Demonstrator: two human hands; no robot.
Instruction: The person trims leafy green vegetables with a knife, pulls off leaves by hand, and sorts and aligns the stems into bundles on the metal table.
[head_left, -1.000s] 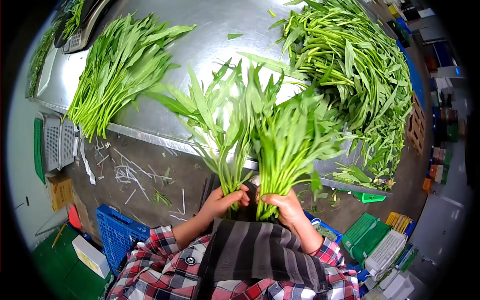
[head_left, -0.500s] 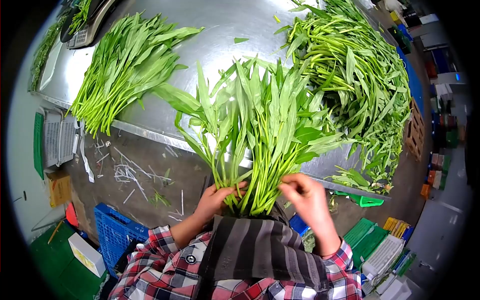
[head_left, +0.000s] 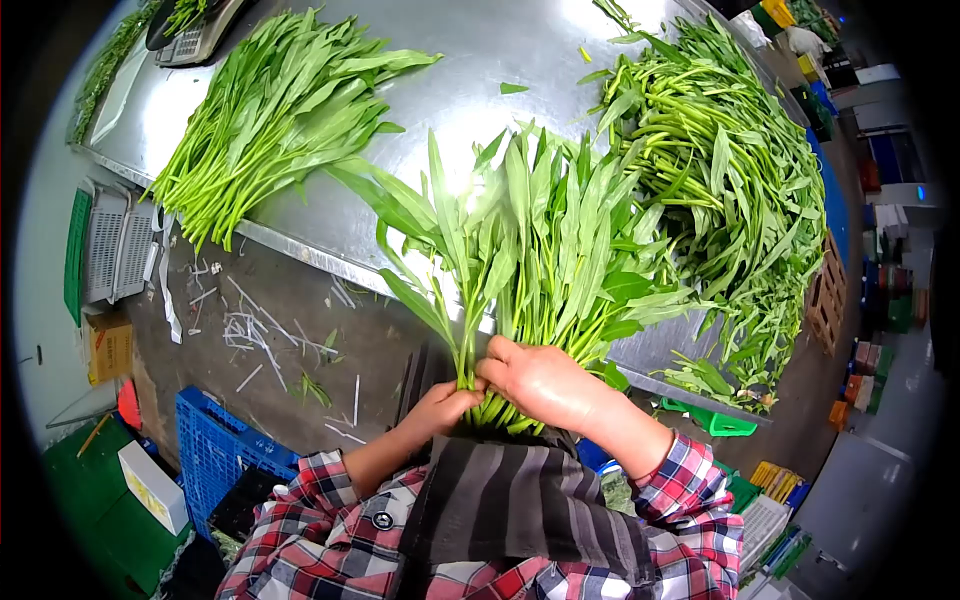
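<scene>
In front of my apron, a bunch of water spinach (head_left: 560,250) stands with its leaves up and its cut stems low. My left hand (head_left: 445,408) is closed around the lower stems on the bunch's left side. Across the front of the stems lies my right hand (head_left: 545,383), fingers curled and pinching stems close to my left fingertips. It hides part of the lower bunch. A neat bundle of water spinach (head_left: 270,120) rests at the table's left, stems over the edge. On the right is a large loose heap of water spinach (head_left: 710,160).
The metal table (head_left: 340,230) has its near edge just ahead of me. A scale (head_left: 195,40) sits at its far left corner. White strips (head_left: 250,335) litter the floor. A blue plastic crate (head_left: 220,450) is at lower left, a wooden pallet (head_left: 826,290) at right.
My right hand has moved left across the bunch and now meets my left hand at the stems. My left hand has shifted slightly; the view has tilted a little.
</scene>
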